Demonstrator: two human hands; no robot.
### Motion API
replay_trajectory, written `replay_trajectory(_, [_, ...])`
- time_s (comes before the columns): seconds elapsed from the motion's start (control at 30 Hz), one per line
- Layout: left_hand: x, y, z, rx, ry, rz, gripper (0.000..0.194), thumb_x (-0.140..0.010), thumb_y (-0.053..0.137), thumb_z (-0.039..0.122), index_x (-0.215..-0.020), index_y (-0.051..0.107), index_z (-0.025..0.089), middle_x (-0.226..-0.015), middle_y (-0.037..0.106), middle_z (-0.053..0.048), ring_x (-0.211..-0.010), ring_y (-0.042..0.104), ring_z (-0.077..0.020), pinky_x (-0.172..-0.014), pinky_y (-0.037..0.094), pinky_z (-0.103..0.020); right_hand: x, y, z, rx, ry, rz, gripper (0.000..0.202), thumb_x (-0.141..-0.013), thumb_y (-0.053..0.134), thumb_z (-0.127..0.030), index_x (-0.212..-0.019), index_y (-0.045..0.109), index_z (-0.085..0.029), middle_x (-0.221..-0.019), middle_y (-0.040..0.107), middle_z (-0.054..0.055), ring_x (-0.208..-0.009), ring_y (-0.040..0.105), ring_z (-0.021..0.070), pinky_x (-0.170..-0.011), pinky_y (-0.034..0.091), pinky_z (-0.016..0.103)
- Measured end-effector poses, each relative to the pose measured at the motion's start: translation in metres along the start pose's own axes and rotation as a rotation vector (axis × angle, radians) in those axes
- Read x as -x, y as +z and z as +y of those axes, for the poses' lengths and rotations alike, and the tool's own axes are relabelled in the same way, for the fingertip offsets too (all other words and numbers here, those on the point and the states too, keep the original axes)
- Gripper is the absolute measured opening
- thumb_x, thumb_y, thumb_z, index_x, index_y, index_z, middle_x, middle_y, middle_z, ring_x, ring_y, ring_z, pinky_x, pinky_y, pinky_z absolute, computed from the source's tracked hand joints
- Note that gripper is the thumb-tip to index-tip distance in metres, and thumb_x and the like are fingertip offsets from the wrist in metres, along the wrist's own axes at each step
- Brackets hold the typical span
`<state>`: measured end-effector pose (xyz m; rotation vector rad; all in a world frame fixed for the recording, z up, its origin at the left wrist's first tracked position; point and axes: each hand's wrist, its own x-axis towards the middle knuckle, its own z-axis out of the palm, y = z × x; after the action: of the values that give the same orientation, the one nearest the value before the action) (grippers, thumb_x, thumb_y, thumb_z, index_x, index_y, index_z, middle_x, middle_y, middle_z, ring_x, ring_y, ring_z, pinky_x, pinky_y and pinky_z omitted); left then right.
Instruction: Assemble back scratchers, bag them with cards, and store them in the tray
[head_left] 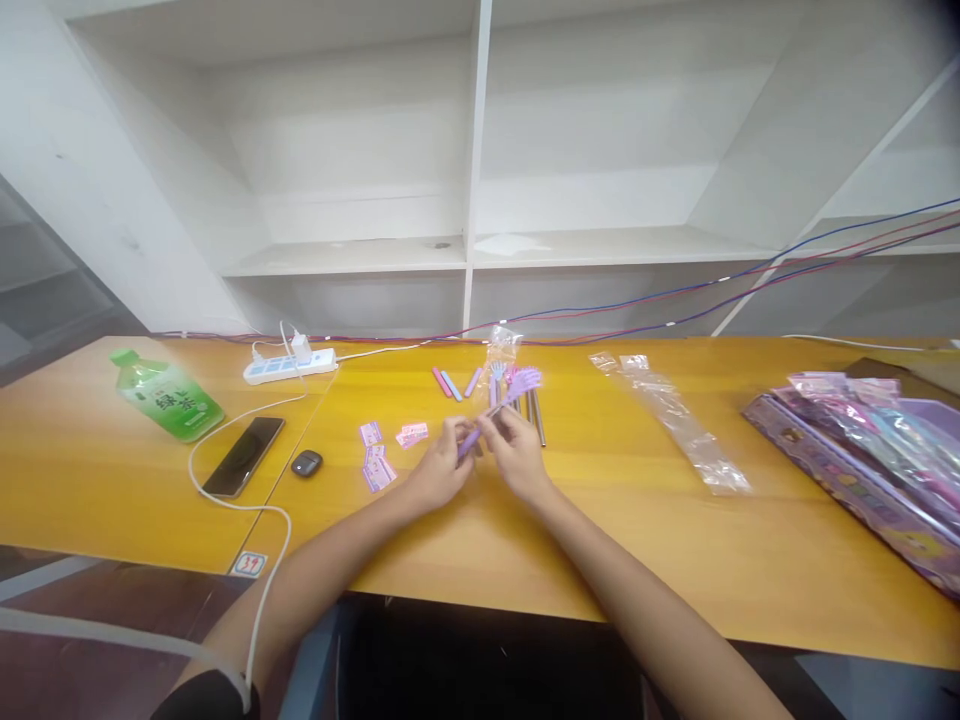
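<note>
A: From the head view, how far along is it?

B: Midway, I judge. Both the left hand (439, 470) and right hand (514, 452) pinch the purple hand-shaped stick (501, 408) above the table (600, 520); loose sticks (452, 384), small labels (379, 462) and empty sleeves (686, 425) lie around.

A: What's unclear?

B: The exact fingertip grip is blurred, and the packaged stack (870, 460) runs off the right edge.
</note>
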<state>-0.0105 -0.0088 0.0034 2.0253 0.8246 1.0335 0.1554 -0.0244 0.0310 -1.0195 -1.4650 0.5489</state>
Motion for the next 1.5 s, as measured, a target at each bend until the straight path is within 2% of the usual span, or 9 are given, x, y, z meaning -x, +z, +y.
replay_trajectory(0.1, [-0.003,-0.005,-0.002,0.004,-0.145,0.034,0.033,-0.100,0.053,0.024,-0.131,0.042,0.026,-0.097,0.070,-0.002,-0.082,0.068,-0.0162,-0.079,0.054,-0.031,-0.011,-0.017,0.002,-0.202,0.059,0.225,0.038,-0.105,0.046,-0.059,-0.093,0.058,-0.025,-0.074,0.050,0.001,-0.069,0.053,0.0179,-0.070,0.049,0.032])
replay_trajectory(0.23, [-0.011,-0.020,-0.001,0.053,-0.215,0.178,0.034,-0.101,0.051,0.028,-0.135,0.055,0.027,-0.099,0.071,-0.002,-0.077,0.066,-0.0138,-0.071,0.053,-0.026,-0.027,-0.045,0.005,-0.407,-0.024,0.415,0.040,-0.104,0.043,-0.061,-0.086,0.048,-0.026,-0.083,0.047,0.002,-0.078,0.056,0.0191,-0.075,0.053,0.034])
replay_trajectory(0.3, [-0.015,-0.028,0.001,0.057,-0.220,0.245,0.033,-0.101,0.052,0.031,-0.132,0.063,0.026,-0.110,0.071,-0.005,-0.084,0.067,-0.0151,-0.070,0.055,-0.026,-0.028,-0.052,0.007,-0.456,0.048,0.293,0.045,-0.103,0.043,-0.065,-0.082,0.047,-0.026,-0.077,0.043,0.001,-0.069,0.052,0.0175,-0.063,0.050,0.032])
replay_trajectory(0.4, [-0.020,-0.037,0.004,0.044,-0.179,0.322,0.034,-0.093,0.065,0.030,-0.126,0.069,0.023,-0.130,0.065,-0.009,-0.109,0.066,-0.0216,-0.079,0.060,-0.028,-0.020,-0.051,0.012,-0.418,0.260,-0.079,0.049,-0.100,0.047,-0.071,-0.086,0.056,-0.025,-0.064,0.033,-0.005,-0.049,0.030,0.0118,-0.043,0.027,0.026])
replay_trajectory(0.6, [-0.023,-0.042,0.004,0.163,-0.116,0.396,0.074,-0.079,0.082,0.025,-0.147,0.054,0.027,-0.152,0.048,-0.013,-0.119,0.063,-0.0237,-0.091,0.062,-0.034,-0.006,-0.036,0.014,-0.217,0.313,-0.458,0.060,-0.098,0.048,-0.074,-0.104,0.069,-0.018,-0.062,0.030,-0.007,-0.052,0.027,0.0107,-0.048,0.022,0.026])
replay_trajectory(0.8, [-0.025,-0.044,0.003,0.332,-0.075,0.404,0.086,-0.081,0.081,0.026,-0.156,0.039,0.029,-0.149,0.051,-0.014,-0.126,0.062,-0.0249,-0.107,0.057,-0.042,-0.007,-0.040,0.013,0.086,0.222,-0.535,0.065,-0.102,0.037,-0.072,-0.103,0.074,-0.019,-0.061,0.036,-0.005,-0.057,0.036,0.0133,-0.055,0.031,0.026])
replay_trajectory(1.13, [-0.029,-0.048,0.003,0.384,-0.024,0.407,0.078,-0.082,0.083,0.039,-0.149,0.043,0.029,-0.161,0.039,-0.014,-0.140,0.053,-0.0295,-0.106,0.057,-0.042,-0.007,-0.039,0.023,0.260,0.170,-0.551,0.064,-0.106,0.032,-0.066,-0.109,0.076,-0.020,-0.061,0.043,-0.003,-0.059,0.045,0.0158,-0.061,0.037,0.027])
replay_trajectory(1.33, [-0.027,-0.049,0.000,0.390,-0.050,0.365,0.061,-0.088,0.077,0.045,-0.140,0.052,0.025,-0.147,0.054,-0.015,-0.116,0.068,-0.0238,-0.101,0.060,-0.042,-0.007,-0.038,0.024,0.281,0.133,-0.568,0.063,-0.107,0.031,-0.064,-0.109,0.076,-0.020,-0.065,0.049,-0.002,-0.063,0.048,0.0164,-0.064,0.038,0.028])
replay_trajectory(1.5, [-0.027,-0.050,-0.003,0.517,-0.100,0.356,0.050,-0.093,0.071,0.048,-0.133,0.056,0.022,-0.140,0.061,-0.015,-0.117,0.069,-0.0245,-0.098,0.062,-0.041,-0.007,-0.040,0.023,0.269,0.141,-0.542,0.063,-0.107,0.032,-0.065,-0.109,0.075,-0.020,-0.064,0.048,-0.002,-0.062,0.048,0.0161,-0.063,0.038,0.028])
